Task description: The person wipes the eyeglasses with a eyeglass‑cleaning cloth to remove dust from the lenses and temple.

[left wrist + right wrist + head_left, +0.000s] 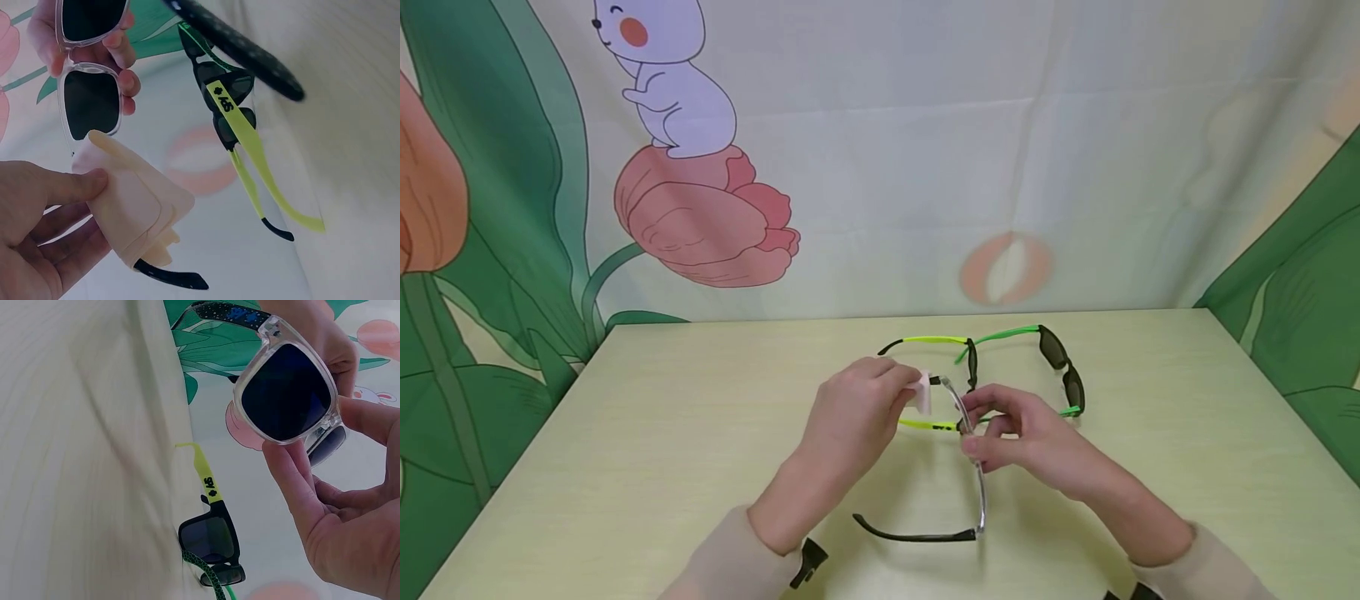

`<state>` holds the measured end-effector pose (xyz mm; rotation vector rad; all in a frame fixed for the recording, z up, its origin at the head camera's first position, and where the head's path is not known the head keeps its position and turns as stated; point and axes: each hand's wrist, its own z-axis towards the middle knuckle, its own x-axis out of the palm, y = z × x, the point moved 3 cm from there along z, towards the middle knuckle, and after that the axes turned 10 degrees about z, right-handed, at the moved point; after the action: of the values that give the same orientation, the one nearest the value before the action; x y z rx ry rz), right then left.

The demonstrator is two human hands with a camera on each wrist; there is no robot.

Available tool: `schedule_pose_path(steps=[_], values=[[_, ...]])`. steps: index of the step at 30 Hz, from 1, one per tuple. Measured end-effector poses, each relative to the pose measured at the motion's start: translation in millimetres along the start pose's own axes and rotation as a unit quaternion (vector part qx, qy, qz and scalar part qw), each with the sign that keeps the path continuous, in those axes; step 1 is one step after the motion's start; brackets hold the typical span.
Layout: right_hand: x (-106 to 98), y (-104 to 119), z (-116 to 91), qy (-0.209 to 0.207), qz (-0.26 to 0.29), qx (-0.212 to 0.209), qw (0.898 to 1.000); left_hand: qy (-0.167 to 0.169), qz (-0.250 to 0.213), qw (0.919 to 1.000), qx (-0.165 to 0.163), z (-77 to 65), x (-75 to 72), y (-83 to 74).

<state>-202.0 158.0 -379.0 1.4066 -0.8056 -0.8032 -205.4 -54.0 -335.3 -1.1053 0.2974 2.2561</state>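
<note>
A pair of sunglasses [287, 394] with a clear frame, dark lenses and black temples is held up above the table. My right hand [1037, 437] pinches its front near the bridge, between thumb and fingers. With my left hand [857, 408] I pinch a pale pink cloth [137, 194] folded around one temple; the black temple tip [172, 275] sticks out below the cloth. The other temple [917, 536] extends free toward the front. In the right wrist view the left hand is partly hidden behind the clear frame.
Behind the hands, sunglasses with yellow temples [934, 340] and sunglasses with green temples [1007, 333] lie on the pale wooden table [700, 417]. A printed curtain [887, 167] hangs along the table's back edge.
</note>
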Motion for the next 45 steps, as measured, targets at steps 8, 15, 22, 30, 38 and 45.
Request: schedule_pose_path(steps=[8, 15, 22, 30, 38, 45], values=[[5.7, -1.8, 0.6, 0.011, 0.005, 0.014, 1.000, 0.009, 0.001, 0.9998, 0.018, 3.6, 1.7, -6.1], [4.4, -2.0, -0.6, 0.010, -0.004, 0.016, 1.000, 0.020, -0.007, 0.9998, 0.008, 1.3, 2.4, -2.9], [-0.2, 2.1, -3.0, 0.006, 0.003, 0.011, 1.000, 0.016, -0.011, 0.9998, -0.007, -2.9, -0.5, 5.4], [-5.9, 5.2, -5.6, 0.005, 0.011, 0.005, 1.000, 0.009, -0.027, 0.9994, -0.017, -11.0, -0.9, 17.2], [-11.3, 5.8, -5.3, 0.004, 0.018, 0.008, 1.000, 0.002, -0.046, 0.9985, -0.030, -19.5, -4.3, 27.3], [-16.1, 8.2, -5.8, -0.002, 0.021, 0.001, 1.000, 0.017, -0.056, 0.9971, -0.049, -30.2, -5.2, 39.1]])
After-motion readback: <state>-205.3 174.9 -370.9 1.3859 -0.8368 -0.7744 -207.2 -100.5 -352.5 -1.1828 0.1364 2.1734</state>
